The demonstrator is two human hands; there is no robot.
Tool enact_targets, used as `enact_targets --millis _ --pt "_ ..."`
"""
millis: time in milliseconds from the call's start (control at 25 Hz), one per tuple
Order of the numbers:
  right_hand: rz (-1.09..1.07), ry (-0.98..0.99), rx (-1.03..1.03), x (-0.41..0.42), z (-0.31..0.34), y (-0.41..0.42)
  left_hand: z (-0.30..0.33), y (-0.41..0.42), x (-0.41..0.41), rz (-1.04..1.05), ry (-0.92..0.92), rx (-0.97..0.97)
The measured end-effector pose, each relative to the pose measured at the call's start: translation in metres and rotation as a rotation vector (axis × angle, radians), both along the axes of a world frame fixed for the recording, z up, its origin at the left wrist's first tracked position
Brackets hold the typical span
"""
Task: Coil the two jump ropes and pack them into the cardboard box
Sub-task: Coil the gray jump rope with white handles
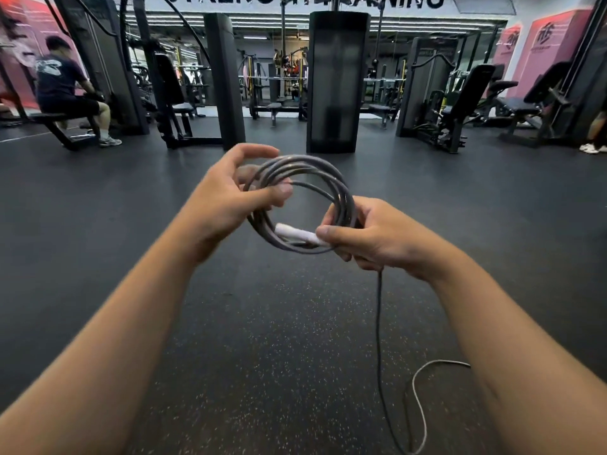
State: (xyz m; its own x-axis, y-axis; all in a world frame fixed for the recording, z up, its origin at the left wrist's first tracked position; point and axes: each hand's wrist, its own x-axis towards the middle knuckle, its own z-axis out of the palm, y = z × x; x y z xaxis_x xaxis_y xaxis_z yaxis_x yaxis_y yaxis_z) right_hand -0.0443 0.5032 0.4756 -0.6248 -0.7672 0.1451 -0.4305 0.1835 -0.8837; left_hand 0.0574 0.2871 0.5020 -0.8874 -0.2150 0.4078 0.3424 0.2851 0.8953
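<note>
2 bare hands meet at the middle of the head view, holding a grey jump rope (305,178) wound into several round loops above the dark speckled floor (262,356). The left hand (226,195) has its thumb and a finger pinching the upper left side of the coil, while its other fingers curl loosely and spread above the loops. The right hand (371,234) grips the lower right side of the coil with curled fingers, and its thumb presses a white handle (297,234) against the strands along the bottom of the coil. 1 loose strand (380,323) hangs down from under the right hand to the floor, where a paler length of rope (423,405) curves in a loop near the right forearm; where it ends cannot be seen. Farther back stand black weight machines (338,80) and benches, with a person (65,90) seated on a bench at the far left. No cardboard box shows in this view.
</note>
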Motion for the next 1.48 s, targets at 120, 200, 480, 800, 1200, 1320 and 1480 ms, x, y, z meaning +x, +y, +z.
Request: enact_targets --millis 120,200,480,800,1200,1320,1480 --pt "0.053 0.140 0.176 0.004 0.010 0.007 0.028 0.013 0.017 -0.058 -0.233 -0.700" --pt "0.064 0.185 0.219 0.005 0.012 0.007 0.023 0.032 0.013 0.003 -0.284 -0.937" --pt "-0.033 0.156 0.251 -0.003 0.012 0.016 -0.015 0.038 -0.012 -0.006 -0.319 -0.812" --pt "-0.062 0.065 0.165 0.002 0.019 0.012 -0.029 0.018 -0.015 -0.136 -0.272 -0.598" --pt "-0.171 -0.248 -0.188 -0.005 -0.015 0.002 -0.043 0.046 -0.029 0.016 -0.053 0.604" --pt "-0.184 -0.115 -0.320 0.016 -0.020 -0.021 -0.045 0.063 -0.029 0.126 0.001 0.608" --pt "-0.250 -0.153 -0.452 0.017 -0.023 -0.030 -0.046 0.060 -0.027 0.207 0.052 0.603"
